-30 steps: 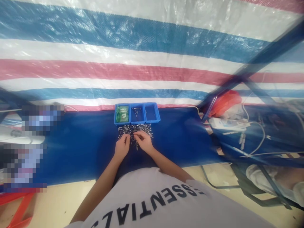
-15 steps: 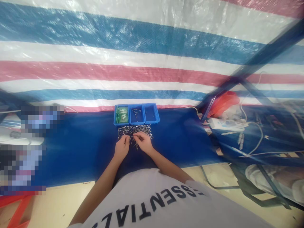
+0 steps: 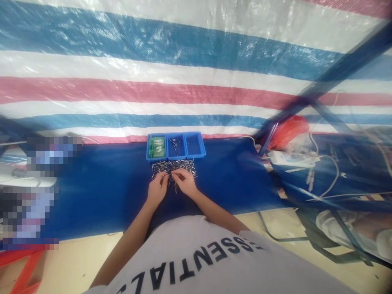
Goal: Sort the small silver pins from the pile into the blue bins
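Many thin metal pins or screws, too small to name surely, lie in a loose pile [image 3: 174, 165] on the blue tabletop. My left hand [image 3: 158, 189] is closed in a pinch at the pile's near left side. My right hand [image 3: 185, 183] is also pinched, its fingertips close to those of the left. What either pinch holds is too small to make out. Just beyond the pile stand three joined blue bins [image 3: 176, 157]. Green and pale items [image 3: 157, 147] fill the left bin, a few thin metal pieces lie in the middle one, and very few in the right one.
A striped plastic sheet [image 3: 183, 94] hangs behind the blue table [image 3: 232, 179]. At the right are a red plastic bag [image 3: 288, 131], a white power strip [image 3: 292, 159] and loose cables. A red stool [image 3: 23, 265] stands at lower left, below a blurred-out area.
Both hands stay almost in place over the pile, with the fingertips shifting only slightly. The view has tilted by a hair.
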{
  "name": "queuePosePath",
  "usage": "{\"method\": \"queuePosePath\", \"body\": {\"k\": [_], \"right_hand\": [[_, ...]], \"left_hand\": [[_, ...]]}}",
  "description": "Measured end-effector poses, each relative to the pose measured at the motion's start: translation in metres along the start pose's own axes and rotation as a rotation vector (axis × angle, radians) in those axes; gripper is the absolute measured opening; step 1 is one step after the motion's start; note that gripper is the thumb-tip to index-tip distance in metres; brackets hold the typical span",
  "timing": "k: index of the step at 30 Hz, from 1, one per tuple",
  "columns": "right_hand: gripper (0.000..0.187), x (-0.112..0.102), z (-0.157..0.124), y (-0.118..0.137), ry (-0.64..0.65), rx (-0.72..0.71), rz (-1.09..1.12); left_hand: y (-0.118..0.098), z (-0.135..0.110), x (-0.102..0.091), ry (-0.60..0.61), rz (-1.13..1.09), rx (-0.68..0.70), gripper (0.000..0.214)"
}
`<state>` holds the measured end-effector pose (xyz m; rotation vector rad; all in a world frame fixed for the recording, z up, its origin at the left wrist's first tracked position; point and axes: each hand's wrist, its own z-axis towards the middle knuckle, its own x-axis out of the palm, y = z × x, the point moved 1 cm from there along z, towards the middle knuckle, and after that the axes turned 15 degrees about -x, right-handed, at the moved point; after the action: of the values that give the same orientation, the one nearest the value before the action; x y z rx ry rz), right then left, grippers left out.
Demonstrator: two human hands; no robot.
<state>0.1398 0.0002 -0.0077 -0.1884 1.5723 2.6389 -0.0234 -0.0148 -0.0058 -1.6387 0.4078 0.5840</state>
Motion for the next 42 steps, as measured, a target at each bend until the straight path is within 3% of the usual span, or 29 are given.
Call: {"method": "queuePosePath", "body": {"k": [24,34,42], "right_hand": [[0.019,-0.0015,0.0008,-0.0018,0.015,-0.016,-0.025],[0.019,-0.0022,0.0011,0.0003,0.022,-0.029,-0.034],[0.018,-0.0022,0.0035,0.0044,0.011,-0.016,-0.008]], "left_hand": [[-0.0019,0.0009,-0.0012,-0.047,-0.01,0.042,0.026],[-0.0043,0.0,-0.0025,0.01,-0.011,0.016,0.028],[-0.0041,0.0005,-0.0002,-0.053,-0.069,-0.031,0.029]]}}
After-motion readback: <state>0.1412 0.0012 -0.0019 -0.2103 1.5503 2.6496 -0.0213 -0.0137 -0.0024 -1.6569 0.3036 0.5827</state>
